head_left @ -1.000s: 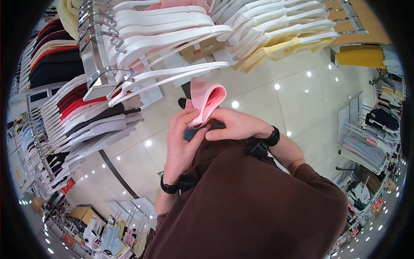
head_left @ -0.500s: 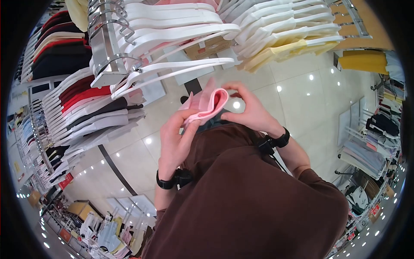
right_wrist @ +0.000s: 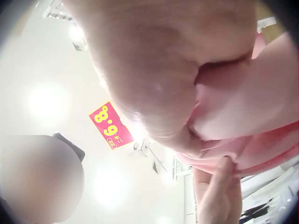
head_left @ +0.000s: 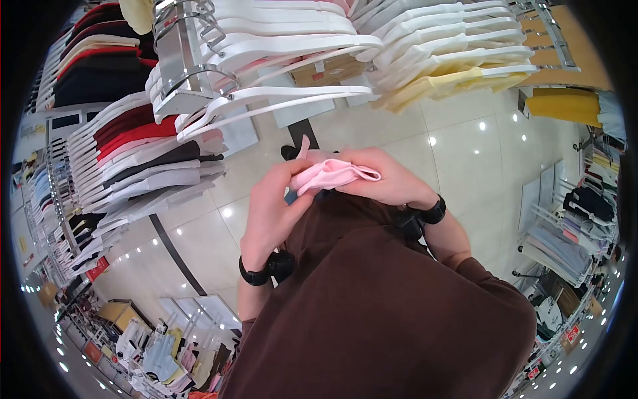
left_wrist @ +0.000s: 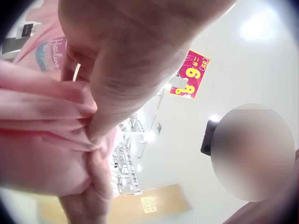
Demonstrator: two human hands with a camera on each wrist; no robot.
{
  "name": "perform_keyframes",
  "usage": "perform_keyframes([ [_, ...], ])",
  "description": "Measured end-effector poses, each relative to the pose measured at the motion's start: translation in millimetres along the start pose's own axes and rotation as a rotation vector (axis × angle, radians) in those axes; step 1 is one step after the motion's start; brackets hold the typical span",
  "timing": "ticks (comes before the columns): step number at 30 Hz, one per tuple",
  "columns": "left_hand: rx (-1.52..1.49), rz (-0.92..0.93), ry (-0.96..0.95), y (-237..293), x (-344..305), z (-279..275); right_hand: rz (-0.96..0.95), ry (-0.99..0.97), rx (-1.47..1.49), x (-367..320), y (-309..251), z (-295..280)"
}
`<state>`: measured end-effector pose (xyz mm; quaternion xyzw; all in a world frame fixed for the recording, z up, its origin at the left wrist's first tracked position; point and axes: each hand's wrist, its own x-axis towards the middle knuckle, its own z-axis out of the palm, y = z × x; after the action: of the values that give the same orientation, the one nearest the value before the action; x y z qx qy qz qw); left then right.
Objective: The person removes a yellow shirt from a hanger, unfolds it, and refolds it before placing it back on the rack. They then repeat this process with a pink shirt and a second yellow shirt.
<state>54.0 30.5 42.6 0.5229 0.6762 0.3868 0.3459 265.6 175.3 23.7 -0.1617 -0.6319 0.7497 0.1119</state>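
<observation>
I note the right hand (head_left: 391, 178) has just regained the pink garment (head_left: 329, 174), bunched between it and the left hand (head_left: 270, 207), both pinching cloth, a white hanger (head_left: 292, 91) beyond them, so I judge its folds better controlled from two sides.

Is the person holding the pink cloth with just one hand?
No, the left hand and the right hand both grip the pink cloth.

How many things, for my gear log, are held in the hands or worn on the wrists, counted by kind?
Pink garment: 1
Black wristbands: 2
Wrist cameras: 2
Total: 5
</observation>
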Motion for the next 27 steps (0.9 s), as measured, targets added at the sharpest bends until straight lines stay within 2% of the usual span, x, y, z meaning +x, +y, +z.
perform_keyframes([
  [1, 0.131, 0.057, -0.02, -7.7, 0.3, 1.5, 0.0, -0.002, -0.002, -0.9, -3.0, -1.0],
  [5, 0.169, -0.004, 0.009, -34.8, -3.0, 11.5, 0.0, 0.07, 0.134, -3.5, -1.0, 0.4],
  [7, 0.295, 0.065, 0.078, -41.7, 1.6, 13.7, 0.003, 0.119, 0.168, -4.3, 2.8, 0.8],
  [10, 0.218, 0.104, 0.151, -26.9, 11.5, 21.2, 0.062, 0.162, 0.169, -5.7, 3.0, -0.3],
  [12, 0.16, 0.045, 0.166, -28.2, 12.6, 29.3, 0.169, 0.212, 0.329, -6.0, 0.9, -0.9],
  [16, 0.039, -0.051, 0.231, -42.1, 12.0, 40.7, 0.168, 0.255, 0.455, -7.3, 2.2, -3.2],
  [18, 0.086, 0.005, 0.218, -49.4, 13.1, 42.3, 0.183, 0.259, 0.557, -7.1, 2.1, -3.7],
  [22, 0.18, 0.137, 0.191, -43.2, 16.1, 47.3, 0.186, 0.232, 0.586, -6.9, 3.7, -5.3],
  [24, 0.18, 0.13, 0.197, -44.6, 16.2, 50.0, 0.18, 0.164, 0.558, -8.4, 7.1, -7.1],
  [26, 0.181, 0.122, 0.203, -54.9, 13.4, 51.0, 0.194, 0.177, 0.539, -9.2, 5.8, -6.6],
  [27, 0.128, 0.053, 0.213, -61.8, 12.5, 49.6, 0.207, 0.192, 0.514, -9.5, 5.2, -6.4],
])
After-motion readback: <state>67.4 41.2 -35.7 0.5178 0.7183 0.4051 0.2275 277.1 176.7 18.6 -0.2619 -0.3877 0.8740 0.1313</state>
